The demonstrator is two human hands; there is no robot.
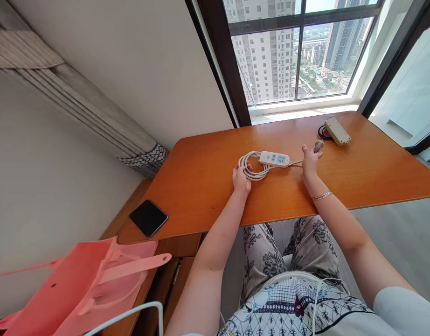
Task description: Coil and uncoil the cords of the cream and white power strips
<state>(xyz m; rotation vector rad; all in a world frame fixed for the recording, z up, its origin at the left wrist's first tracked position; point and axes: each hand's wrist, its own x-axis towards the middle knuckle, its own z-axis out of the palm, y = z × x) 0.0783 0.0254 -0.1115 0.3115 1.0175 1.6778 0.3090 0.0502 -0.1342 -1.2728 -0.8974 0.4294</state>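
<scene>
A white power strip with blue sockets lies on the wooden table, its cord wound in loops at its left end. My left hand is closed around the near left side of the looped cord. To the right of the strip, my right hand holds the grey plug up between thumb and fingers. A short stretch of cord runs from the strip's right end toward my right hand.
Behind my right hand, a beige power strip with black cord rests on the table. A black phone lies by the left edge. Below it is an open pink bag. A window stands beyond the far edge.
</scene>
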